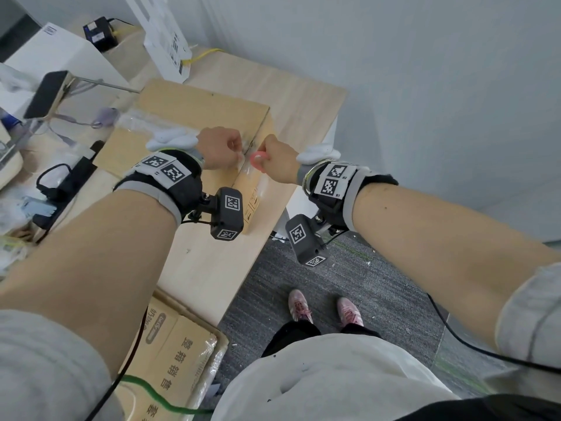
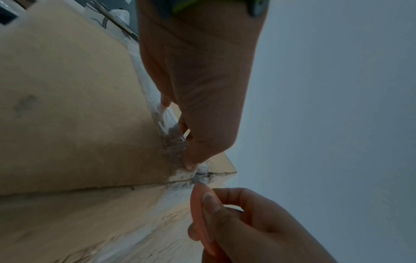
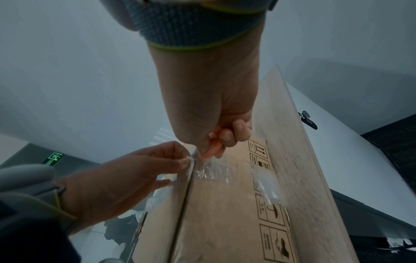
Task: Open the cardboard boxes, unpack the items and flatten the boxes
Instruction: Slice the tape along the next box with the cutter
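Note:
A brown cardboard box [image 1: 188, 117] lies on the wooden table [image 1: 206, 268], its top seam covered with clear tape [image 1: 142, 121]. My left hand [image 1: 238, 153] pinches a loose end of that tape [image 2: 168, 128] at the box's near right top edge. Just beside it, my right hand [image 1: 267, 156] grips a small pink cutter [image 1: 258, 159] whose tip touches the tape [image 3: 209, 170] at the corner. In the right wrist view the cutter [image 3: 210, 151] sits between thumb and fingers, and the box side [image 3: 225, 213] carries printed handling symbols. The box flaps are closed.
A printed cardboard box [image 1: 176, 354] sits below the table at lower left. Black adapter and cables [image 1: 69, 177] clutter the table's left side, with a dark tablet on a stand [image 1: 45, 92] and a white box [image 1: 164, 34] behind. The table edge [image 1: 303, 183] drops to grey carpet [image 1: 349, 284].

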Demonstrator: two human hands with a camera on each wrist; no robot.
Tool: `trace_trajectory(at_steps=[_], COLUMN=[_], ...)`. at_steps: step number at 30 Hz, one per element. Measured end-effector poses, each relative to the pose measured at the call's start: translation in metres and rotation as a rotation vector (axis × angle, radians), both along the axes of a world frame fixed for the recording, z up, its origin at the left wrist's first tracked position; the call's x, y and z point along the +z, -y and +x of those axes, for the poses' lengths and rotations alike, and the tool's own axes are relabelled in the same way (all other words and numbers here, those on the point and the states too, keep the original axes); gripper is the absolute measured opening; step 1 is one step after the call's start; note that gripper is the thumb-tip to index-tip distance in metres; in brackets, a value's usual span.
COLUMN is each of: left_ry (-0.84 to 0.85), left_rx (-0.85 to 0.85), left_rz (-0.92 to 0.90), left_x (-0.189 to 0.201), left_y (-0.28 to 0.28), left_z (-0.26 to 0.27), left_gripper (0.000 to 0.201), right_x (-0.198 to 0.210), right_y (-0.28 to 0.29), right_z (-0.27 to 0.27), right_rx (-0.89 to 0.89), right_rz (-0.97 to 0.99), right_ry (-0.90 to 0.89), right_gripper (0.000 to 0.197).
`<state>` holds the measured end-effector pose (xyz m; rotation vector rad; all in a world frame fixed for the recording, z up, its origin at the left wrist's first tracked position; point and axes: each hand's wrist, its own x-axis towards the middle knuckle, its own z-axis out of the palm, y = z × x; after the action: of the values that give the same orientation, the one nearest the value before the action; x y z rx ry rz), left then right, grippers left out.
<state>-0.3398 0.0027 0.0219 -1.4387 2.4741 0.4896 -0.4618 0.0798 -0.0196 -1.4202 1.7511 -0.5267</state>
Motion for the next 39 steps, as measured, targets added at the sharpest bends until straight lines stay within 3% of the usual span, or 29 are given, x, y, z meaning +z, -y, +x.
trace_trajectory(at_steps=[4, 9, 13, 17, 20, 22, 29, 34, 39], left_ry=[0.016, 0.015, -0.017, -0.010, 0.010, 0.003, -0.037, 0.157, 0.329], left_rx=[-0.019, -0.020, -0.029, -0.070, -0.056, -0.029, 0.077, -0.043, -0.174], left_rz=[-0.009, 0.017, 0.020, 0.008, 0.022, 0.012, -0.086, -0.084, -0.030], left_x=[0.000, -0.003, 0.001, 0.012, 0.004, 0.002, 0.020, 0.019, 0.009], left_y=[-0.003, 0.004, 0.009, 0.015, 0.012, 0.012, 0.027, 0.041, 0.048], left_z=[0.000, 0.005, 0.008, 0.000, 0.001, 0.001, -0.009, -0.023, -0.037], left_gripper=[0.020, 0.010, 0.006, 0.011, 0.009, 0.007, 0.025, 0.054, 0.069], right_x=[0.001, 0.002, 0.001, -0.002, -0.001, 0.001, 0.001, -0.001, -0.001], right_y=[0.000, 0.000, -0.004, -0.007, -0.011, -0.013, -0.014, -0.008, -0.002], right_z=[0.003, 0.004, 0.010, 0.013, 0.013, 0.009, -0.012, -0.015, -0.013], right_rx=[0.007, -0.018, 0.075, 0.039, 0.151, 0.132, -0.079, -0.220, -0.345], right_rz=[0.017, 0.003, 0.006, -0.035, 0.019, 0.003, 0.013, -0.035, -0.022], right_ry=[0.014, -0.022, 0.000, 0.008, -0.012, 0.005, 0.105, 0.157, 0.252], right_gripper=[0.026, 0.030, 0.029, 0.019, 0.027, 0.028, 0.022, 0.015, 0.008])
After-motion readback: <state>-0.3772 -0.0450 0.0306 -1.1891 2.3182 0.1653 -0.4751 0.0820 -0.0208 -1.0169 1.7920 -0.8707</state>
